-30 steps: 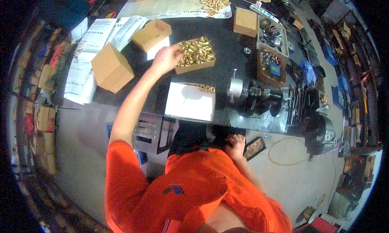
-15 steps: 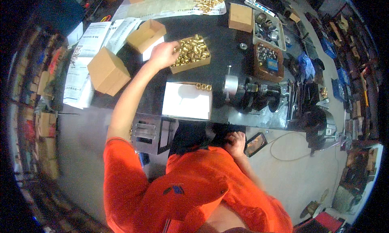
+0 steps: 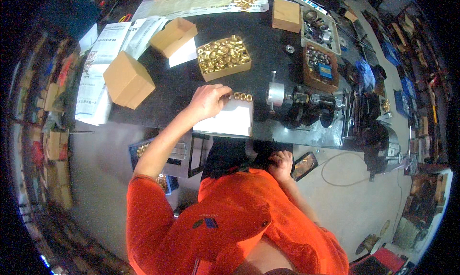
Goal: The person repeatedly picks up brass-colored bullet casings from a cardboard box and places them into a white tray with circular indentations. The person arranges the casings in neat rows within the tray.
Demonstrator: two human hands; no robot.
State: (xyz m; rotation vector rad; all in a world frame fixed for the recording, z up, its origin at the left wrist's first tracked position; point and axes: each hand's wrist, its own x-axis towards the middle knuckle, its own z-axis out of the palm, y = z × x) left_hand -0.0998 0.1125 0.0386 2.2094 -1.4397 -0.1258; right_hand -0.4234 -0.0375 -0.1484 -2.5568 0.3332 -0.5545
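Room: grey floor, loaded shelves along the left
Black table: metal fixture at right
Open carton: full of brass fittings, beyond the left hand
White box: beneath that hand
Right hand: curled near the lap, contents hidden
Left fingers: bent, tips close together; cannot tell if gripping
Brass row: at least 3 on the box, just right of those fingertips

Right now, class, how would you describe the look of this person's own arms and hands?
Short orange-red sleeves cover the upper arms; the left sleeve has a thin dark trim at its hem. Below the sleeves, the forearms are bare. The left hand and right hand show no gloves.
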